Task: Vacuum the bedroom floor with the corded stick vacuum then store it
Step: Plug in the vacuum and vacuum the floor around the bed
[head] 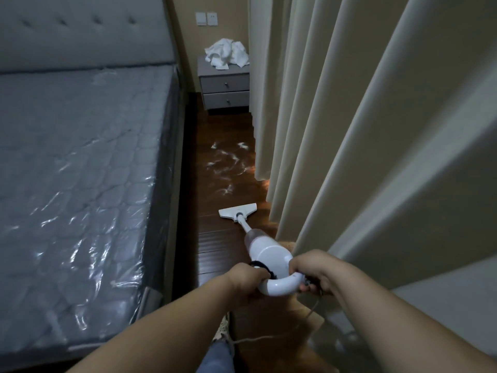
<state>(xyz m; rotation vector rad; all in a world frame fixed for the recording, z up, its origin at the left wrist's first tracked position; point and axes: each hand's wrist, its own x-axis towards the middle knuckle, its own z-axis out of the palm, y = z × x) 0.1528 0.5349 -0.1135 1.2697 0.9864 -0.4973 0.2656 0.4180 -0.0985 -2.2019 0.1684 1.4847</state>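
I grasp the vacuum [265, 254] handle with both hands, left hand [246, 279] and right hand [316, 270], its floor head [238, 210] at frame centre below white scraps [228, 165].

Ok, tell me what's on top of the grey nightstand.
A crumpled heap of white cloth lies on the nightstand, covering most of its top. Whatever might sit beneath the cloth is hidden, and the curtain cuts off the right edge.

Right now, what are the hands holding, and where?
Both hands, left and right, grip the white stick vacuum by its looped handle, one on each side.
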